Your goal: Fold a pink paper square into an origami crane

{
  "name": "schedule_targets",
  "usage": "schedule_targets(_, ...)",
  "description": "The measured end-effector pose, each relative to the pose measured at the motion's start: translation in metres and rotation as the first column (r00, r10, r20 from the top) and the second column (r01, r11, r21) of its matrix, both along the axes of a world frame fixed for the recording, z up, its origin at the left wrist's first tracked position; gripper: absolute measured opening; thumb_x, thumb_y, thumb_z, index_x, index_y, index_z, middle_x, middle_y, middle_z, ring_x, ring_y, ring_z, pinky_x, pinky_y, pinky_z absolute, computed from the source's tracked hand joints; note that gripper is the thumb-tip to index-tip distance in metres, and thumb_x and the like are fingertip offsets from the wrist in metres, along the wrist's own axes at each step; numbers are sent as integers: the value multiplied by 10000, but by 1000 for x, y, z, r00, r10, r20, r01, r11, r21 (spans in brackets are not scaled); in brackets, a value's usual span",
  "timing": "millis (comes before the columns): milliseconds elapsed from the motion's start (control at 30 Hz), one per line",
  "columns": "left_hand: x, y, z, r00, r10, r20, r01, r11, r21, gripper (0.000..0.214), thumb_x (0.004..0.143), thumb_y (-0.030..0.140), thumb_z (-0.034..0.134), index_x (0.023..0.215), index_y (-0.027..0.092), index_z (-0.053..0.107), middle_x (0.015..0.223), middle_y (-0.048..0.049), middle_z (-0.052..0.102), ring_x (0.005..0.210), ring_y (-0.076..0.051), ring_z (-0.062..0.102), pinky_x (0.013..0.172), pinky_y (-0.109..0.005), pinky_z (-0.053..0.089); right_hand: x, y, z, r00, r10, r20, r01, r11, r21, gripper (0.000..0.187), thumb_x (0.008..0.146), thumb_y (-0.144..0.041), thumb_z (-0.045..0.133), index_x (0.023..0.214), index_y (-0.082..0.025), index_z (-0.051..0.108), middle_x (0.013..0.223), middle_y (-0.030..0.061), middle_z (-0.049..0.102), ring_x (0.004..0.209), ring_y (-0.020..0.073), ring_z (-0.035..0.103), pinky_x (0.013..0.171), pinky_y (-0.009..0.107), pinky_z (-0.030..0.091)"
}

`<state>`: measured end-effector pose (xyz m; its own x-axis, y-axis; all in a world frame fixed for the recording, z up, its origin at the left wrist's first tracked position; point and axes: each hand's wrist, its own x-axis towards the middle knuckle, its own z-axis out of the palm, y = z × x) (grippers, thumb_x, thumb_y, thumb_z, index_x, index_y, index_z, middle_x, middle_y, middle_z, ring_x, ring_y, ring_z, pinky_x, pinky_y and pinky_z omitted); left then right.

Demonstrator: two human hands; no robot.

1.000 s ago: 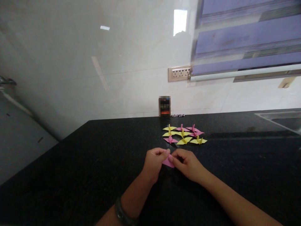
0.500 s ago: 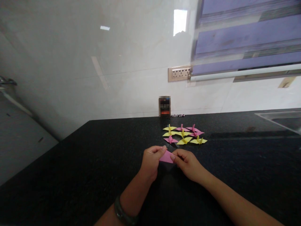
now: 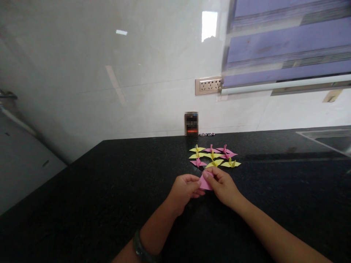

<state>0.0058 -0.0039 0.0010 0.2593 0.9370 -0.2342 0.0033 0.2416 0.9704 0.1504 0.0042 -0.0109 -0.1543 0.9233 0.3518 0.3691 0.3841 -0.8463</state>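
A small folded piece of pink paper is pinched between my two hands above the dark counter. My left hand grips its left edge, thumb on top and fingers below. My right hand has its thumb pressed on the paper's upper right part, with the fingers curled behind. Just beyond the hands stand several folded paper cranes in rows, such as a yellow crane and a pink crane. Part of the paper is covered by the thumbs.
A small dark box, blurred out, stands against the wall, with a thin patterned item beside it. The black counter has a sink at its right. A socket panel and a purple blind are on the wall.
The pink paper has shifted slightly right and been turned. My left hand has moved right with it, its grip now on the left edge; my right thumb has moved to the upper part.
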Motion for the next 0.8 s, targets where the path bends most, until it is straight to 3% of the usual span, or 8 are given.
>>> schedule_targets(200, -3, -1, -3, 987, -142, -79, 147, 987, 66, 317, 664, 395, 516, 739, 98, 597, 634, -57, 601, 543, -112, 557, 488, -196, 393, 1, -2, 6, 996, 81, 36, -81, 997, -11, 162, 758, -261, 439, 734, -152, 556, 680, 17, 545, 623, 124, 494, 565, 229, 392)
schedule_targets(400, -6, 4, -5, 1000, 14, -25, -13, 999, 51, 273, 671, 357, 522, 751, 103, 578, 669, -67, 608, 537, -104, 555, 480, -191, 392, 2, -4, 7, 998, 42, 47, -48, 991, 123, 310, 744, -161, 421, 1052, -192, 443, 823, 33, 507, 693, 133, 481, 608, 253, 412)
schedule_targets(567, -7, 8, -7, 991, 128, 49, -130, 991, 35, 258, 685, 347, 510, 753, 101, 552, 657, -60, 595, 527, -90, 544, 485, -186, 393, 8, -3, 10, 989, 36, 141, -78, 948, 308, 281, 669, -55, 438, 911, -189, 489, 997, 74, 406, 905, 179, 417, 669, 276, 416)
schedule_targets(800, -8, 8, -8, 997, 73, 30, -74, 996, 40, 252, 690, 359, 500, 713, 111, 540, 613, -29, 564, 488, -71, 518, 459, -176, 373, 9, 0, 9, 955, 40, 293, -155, 911, 382, 249, 694, -72, 481, 863, -225, 584, 1055, 57, 376, 895, 168, 416, 791, 335, 377)
